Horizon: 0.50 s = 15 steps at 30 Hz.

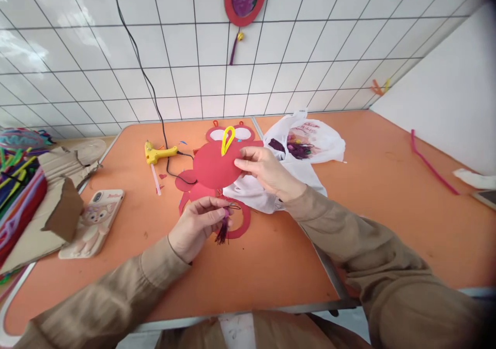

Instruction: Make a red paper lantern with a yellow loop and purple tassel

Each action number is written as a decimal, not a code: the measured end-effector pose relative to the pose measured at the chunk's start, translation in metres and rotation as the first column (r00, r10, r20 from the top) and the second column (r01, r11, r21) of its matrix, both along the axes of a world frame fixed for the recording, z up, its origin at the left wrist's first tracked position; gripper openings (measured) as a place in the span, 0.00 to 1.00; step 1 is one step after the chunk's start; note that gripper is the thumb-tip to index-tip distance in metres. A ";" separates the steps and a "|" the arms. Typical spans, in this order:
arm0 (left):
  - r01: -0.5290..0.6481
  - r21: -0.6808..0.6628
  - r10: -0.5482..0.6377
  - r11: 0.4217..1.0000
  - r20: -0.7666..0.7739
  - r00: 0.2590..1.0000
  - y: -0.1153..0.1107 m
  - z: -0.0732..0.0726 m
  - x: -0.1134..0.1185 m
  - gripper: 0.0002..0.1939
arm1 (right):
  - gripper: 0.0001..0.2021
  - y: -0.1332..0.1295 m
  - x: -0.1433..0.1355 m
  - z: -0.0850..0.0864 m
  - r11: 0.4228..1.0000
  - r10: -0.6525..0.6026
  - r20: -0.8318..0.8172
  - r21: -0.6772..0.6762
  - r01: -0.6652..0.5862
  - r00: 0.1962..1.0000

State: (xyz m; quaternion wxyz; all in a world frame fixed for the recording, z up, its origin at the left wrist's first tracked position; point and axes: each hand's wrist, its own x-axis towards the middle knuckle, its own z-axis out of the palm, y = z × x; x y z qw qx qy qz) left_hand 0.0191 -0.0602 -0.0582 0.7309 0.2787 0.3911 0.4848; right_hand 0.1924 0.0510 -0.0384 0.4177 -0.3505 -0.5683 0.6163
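My right hand [267,170] pinches the right edge of a red paper disc [215,168], which is raised over the table. A yellow loop [228,141] stands at the top of the disc. Below and to the left, my left hand [199,225] grips a dark purple tassel [222,230] by its upper end, near a pink bead and a thin dark cord. Under the tassel lies a red paper ring [242,227]. Behind the disc, partly covered, is a red piece with white ovals [246,133].
A yellow glue gun [157,153] with a black cord lies at the left, near a phone [95,225] and cardboard [62,212]. White plastic bags [325,139] with tassels are right of the disc. A pink stick [430,165] lies far right.
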 end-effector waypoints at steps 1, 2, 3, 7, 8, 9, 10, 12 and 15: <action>0.017 0.004 -0.017 1.000 -0.003 1.000 0.002 0.003 -0.001 0.14 | 0.11 0.002 0.003 0.002 1.000 -0.016 -0.005 0.013 0.016 1.000; 0.030 0.004 -0.030 1.000 -0.008 1.000 0.003 0.005 -0.001 0.15 | 0.11 0.003 0.005 0.005 0.999 -0.032 -0.012 0.021 0.033 0.999; 0.038 0.000 -0.038 0.999 -0.012 0.999 0.005 0.007 -0.001 0.16 | 0.11 0.005 0.008 0.007 0.999 -0.045 -0.017 0.025 0.045 0.999; 0.023 -0.037 -0.024 0.999 -0.026 0.999 0.014 0.011 -0.002 0.19 | 0.10 0.010 0.018 0.016 0.999 -0.051 -0.036 0.015 0.051 0.998; 0.015 -0.040 -0.015 0.999 -0.021 1.000 0.016 0.012 -0.001 0.20 | 0.10 0.011 0.020 0.017 0.999 -0.045 -0.045 0.010 0.045 0.998; 0.004 -0.038 -0.005 0.999 -0.014 1.000 0.019 0.013 -0.001 0.20 | 0.10 0.012 0.022 0.019 0.999 -0.036 -0.055 0.006 0.037 0.998; -0.008 -0.029 0.008 1.000 -0.004 1.000 0.021 0.013 0.000 0.22 | 0.10 0.014 0.024 0.019 1.000 -0.021 -0.062 0.001 0.022 0.998; -0.029 0.003 0.029 1.000 0.012 1.000 0.025 0.015 0.002 0.23 | 0.10 0.017 0.026 0.019 1.000 0.029 -0.069 -0.008 -0.029 0.997; -0.042 0.085 0.041 0.995 0.019 0.999 0.028 0.015 0.005 0.21 | 0.10 0.020 0.027 0.016 0.995 0.096 -0.072 -0.015 -0.097 0.993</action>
